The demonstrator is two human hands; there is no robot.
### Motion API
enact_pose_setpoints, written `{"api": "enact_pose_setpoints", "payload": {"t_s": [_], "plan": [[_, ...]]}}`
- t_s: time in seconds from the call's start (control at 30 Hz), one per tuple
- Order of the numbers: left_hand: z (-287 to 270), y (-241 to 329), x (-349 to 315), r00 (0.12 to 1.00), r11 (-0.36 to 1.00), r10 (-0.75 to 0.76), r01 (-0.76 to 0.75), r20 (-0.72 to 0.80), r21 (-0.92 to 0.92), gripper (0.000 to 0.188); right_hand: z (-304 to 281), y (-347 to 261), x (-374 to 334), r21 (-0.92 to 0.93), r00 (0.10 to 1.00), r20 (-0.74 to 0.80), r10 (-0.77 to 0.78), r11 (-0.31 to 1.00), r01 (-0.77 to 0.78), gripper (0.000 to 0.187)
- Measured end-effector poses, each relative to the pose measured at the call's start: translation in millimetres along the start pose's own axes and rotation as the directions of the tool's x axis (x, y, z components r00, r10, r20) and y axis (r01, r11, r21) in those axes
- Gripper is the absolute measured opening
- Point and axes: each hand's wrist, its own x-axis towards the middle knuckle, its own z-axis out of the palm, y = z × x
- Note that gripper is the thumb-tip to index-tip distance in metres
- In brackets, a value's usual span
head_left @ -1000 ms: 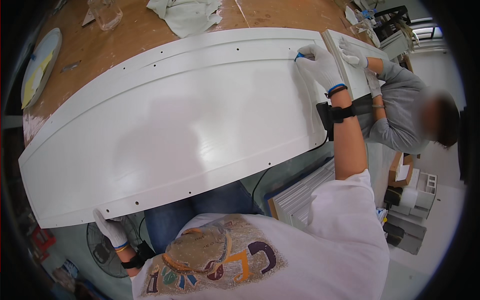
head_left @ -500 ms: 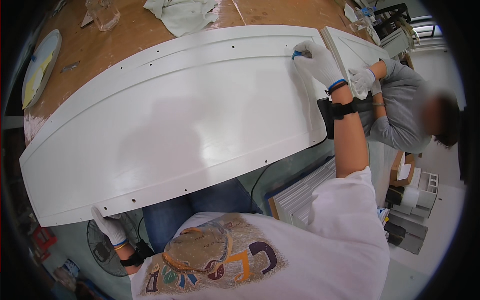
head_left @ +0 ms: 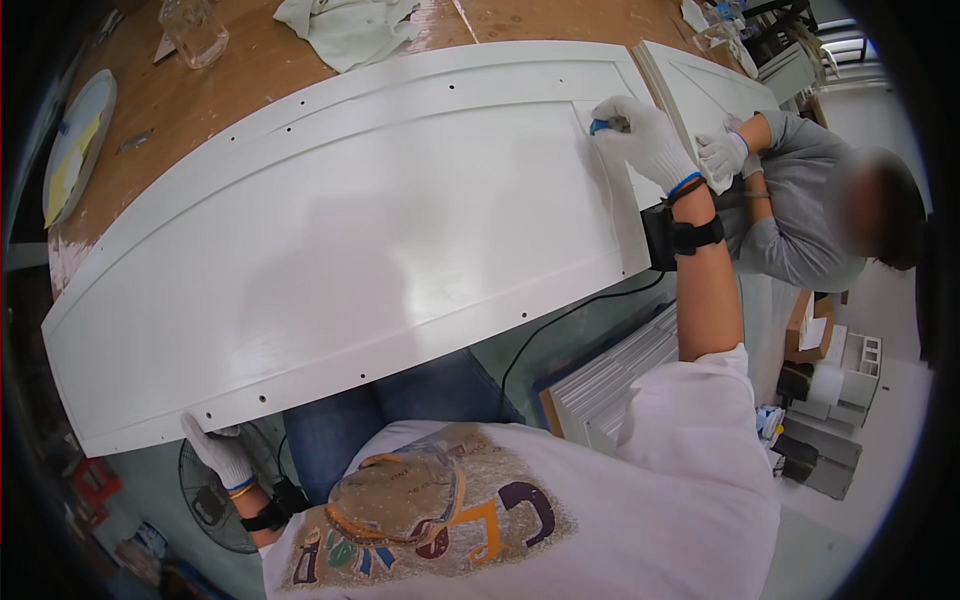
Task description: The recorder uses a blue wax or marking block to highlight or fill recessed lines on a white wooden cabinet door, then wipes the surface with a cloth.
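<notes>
Denim-clad legs sit at six o'clock from the middle of a long white panel, beneath its near edge, with a black fan at seven and a dark cable and a stack of pale boards crowding four. The white-gloved left grip laps its thumb over that edge at seven; whether the hidden fingers clench cannot be told. The panel's long axis runs from eight o'clock to two, its borders dotted with holes. Toward the two o'clock end, the gloved right grip pinches a small blue object, too covered to show which way it points. A second white panel lies just beside that end, hemming it in, and a co-worker in grey leans in at three. Farther off, the brown desk bears a pale cloth at twelve, a clear jar at eleven and a pale rounded tray at ten.
</notes>
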Motion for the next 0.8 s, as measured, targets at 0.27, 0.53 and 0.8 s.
{"api": "enact_pose_setpoints", "payload": {"t_s": [0.27,0.53,0.8], "plan": [[4,-2,-1,0.996,0.996,-0.085,0.085,0.025,0.006,0.028,5,3,8,-0.031,0.994,0.017,-0.112,0.993,0.112,0.023],[9,1,-7,0.996,0.998,-0.060,0.060,0.069,0.002,0.034,-5,7,-25,0.006,0.991,0.124,0.048,0.999,-0.050,0.023],[28,7,-16,0.996,0.999,-0.046,0.047,0.074,-0.007,0.036,0,9,-13,-0.042,0.996,-0.006,-0.089,0.995,0.089,0.023]]}}
